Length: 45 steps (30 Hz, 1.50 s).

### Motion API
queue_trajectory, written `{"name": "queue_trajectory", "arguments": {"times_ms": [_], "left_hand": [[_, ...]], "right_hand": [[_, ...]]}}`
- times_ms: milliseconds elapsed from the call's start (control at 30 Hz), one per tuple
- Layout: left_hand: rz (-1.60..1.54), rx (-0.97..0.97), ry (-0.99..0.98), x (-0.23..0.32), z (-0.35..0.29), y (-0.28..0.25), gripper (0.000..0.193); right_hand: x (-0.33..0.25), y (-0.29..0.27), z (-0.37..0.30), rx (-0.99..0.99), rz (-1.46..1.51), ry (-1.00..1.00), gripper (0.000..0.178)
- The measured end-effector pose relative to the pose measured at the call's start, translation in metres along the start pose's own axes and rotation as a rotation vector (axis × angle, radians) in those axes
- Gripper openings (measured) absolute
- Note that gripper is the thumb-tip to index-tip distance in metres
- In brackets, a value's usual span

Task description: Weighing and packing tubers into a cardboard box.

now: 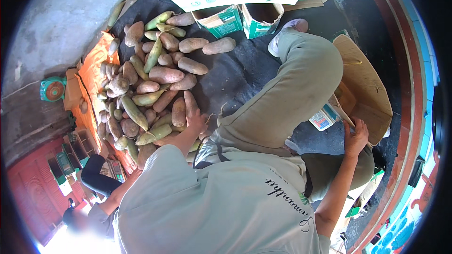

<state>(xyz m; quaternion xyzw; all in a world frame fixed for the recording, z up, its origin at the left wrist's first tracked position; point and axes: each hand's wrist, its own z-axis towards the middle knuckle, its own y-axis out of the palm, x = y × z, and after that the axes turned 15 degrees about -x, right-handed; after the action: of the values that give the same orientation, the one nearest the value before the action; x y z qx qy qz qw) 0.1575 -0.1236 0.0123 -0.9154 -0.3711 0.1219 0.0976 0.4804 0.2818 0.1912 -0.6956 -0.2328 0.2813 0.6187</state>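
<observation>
The heap of roots (167,74) at left could roll apart if one is tugged out; the cardboard box (374,89) at right could tip if the right hand (356,136), grip clamped on its rim, pulls. I count one heap, its roots too overlapped to number, one held box, two open far cartons (225,22), one part-hidden scale (322,120) beside the box, and, at the heap's right edge, one reddish root (190,102) the left hand (197,123) touches; whether that grip is closed I cannot tell.

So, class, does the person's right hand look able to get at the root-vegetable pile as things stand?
Probably not directly: the right hand holds the edge of the cardboard box, and the person's bent leg lies between that hand and the pile.
</observation>
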Motion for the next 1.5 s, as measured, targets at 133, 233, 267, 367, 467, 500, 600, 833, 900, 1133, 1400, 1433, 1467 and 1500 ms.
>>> {"name": "queue_trajectory", "arguments": {"times_ms": [133, 233, 267, 367, 467, 500, 600, 833, 900, 1133, 1400, 1433, 1467, 1500], "left_hand": [[-0.056, 0.132, 0.426, 0.0, 0.04, 0.046, 0.06], [-0.158, -0.07, 0.593, 0.007, 0.054, 0.051, 0.068], [-0.163, -0.071, 0.601, 0.011, 0.057, 0.049, 0.068], [-0.081, -0.139, 0.552, 0.031, 0.061, 0.036, 0.075], [-0.071, 0.082, 0.62, 0.046, 0.103, 0.047, 0.073], [-0.352, -0.057, 0.792, 0.025, 0.138, 0.087, 0.07], [-0.317, -0.114, 0.988, -0.005, 0.16, 0.116, 0.066], [0.287, 0.197, 0.59, 0.037, 0.137, 0.084, 0.055], [0.411, 0.271, 0.682, 0.037, 0.131, 0.082, 0.045], [0.622, -0.208, 0.609, 0.036, 0.07, 0.007, 0.014], [0.395, -0.171, 0.313, 0.019, -0.039, -0.087, 0.057], [0.246, -0.008, 0.246, 0.015, -0.044, -0.094, 0.051], [0.259, 0.003, 0.24, 0.011, -0.05, -0.105, 0.051], [0.12, 0.099, 0.175, 0.006, -0.057, -0.119, 0.053]], "right_hand": [[-0.004, 0.003, 0.005, -0.01, -0.013, 0.002, 0.023], [0.0, 0.004, 0.005, -0.011, -0.033, -0.005, 0.024], [0.001, 0.004, 0.004, -0.012, -0.041, -0.006, 0.024], [0.007, 0.003, -0.002, -0.023, -0.079, 0.023, 0.025], [0.004, -0.003, -0.002, -0.028, -0.1, 0.03, 0.025], [-0.007, 0.002, 0.011, -0.033, -0.042, -0.024, 0.025], [-0.002, 0.009, 0.008, -0.023, -0.041, -0.015, 0.025], [-0.001, 0.006, 0.007, 0.01, -0.067, -0.016, 0.026], [-0.002, 0.004, 0.005, 0.0, -0.063, -0.012, 0.026], [0.002, 0.003, 0.002, 0.026, -0.036, 0.016, 0.026], [-0.001, 0.002, 0.005, 0.033, 0.025, 0.012, 0.028], [0.0, 0.001, 0.004, 0.026, 0.029, 0.014, 0.028], [0.001, 0.001, 0.004, 0.02, 0.032, 0.018, 0.029], [0.002, 0.001, 0.003, 0.032, 0.04, 0.03, 0.029]]}}
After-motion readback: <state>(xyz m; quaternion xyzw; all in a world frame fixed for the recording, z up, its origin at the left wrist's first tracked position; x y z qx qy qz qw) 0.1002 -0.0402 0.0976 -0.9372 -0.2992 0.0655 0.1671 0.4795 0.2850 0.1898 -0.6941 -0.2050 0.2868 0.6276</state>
